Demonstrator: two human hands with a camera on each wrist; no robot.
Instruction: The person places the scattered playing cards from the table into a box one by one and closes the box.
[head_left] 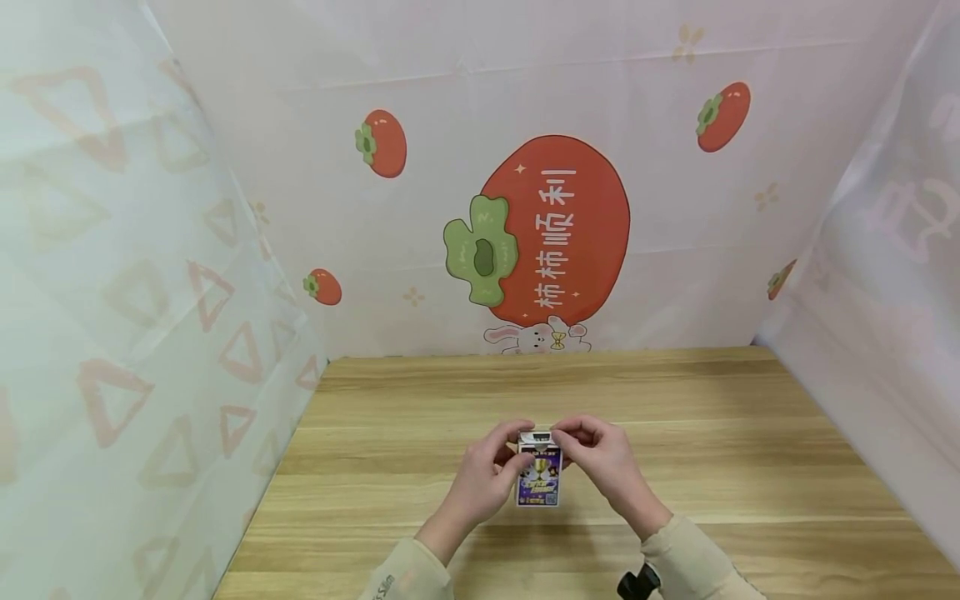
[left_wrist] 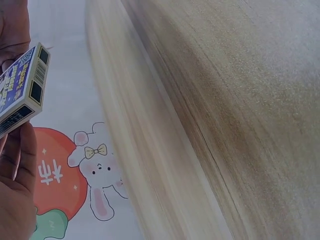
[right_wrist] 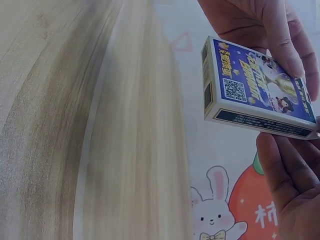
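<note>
A small purple and white card box (head_left: pixel 539 483) with a gold trophy picture is held upright in front of me in the head view. My left hand (head_left: pixel 487 475) grips its left side, with the thumb across the printed front. At the upper right corner, the fingers and thumb of my right hand (head_left: pixel 602 454) pinch the box near its white top flap. In the left wrist view the lower end of the box (left_wrist: pixel 37 82) faces the camera. The front with its QR code shows in the right wrist view on the box (right_wrist: pixel 260 90). Its contents are hidden.
A wood-grain table (head_left: pixel 390 400) lies under both hands. Behind it hangs a pale backdrop (head_left: pixel 300 167) printed with red persimmons and a rabbit, and pale sheets stand at the left and right. A dark device (head_left: pixel 638 582) sits by the right sleeve.
</note>
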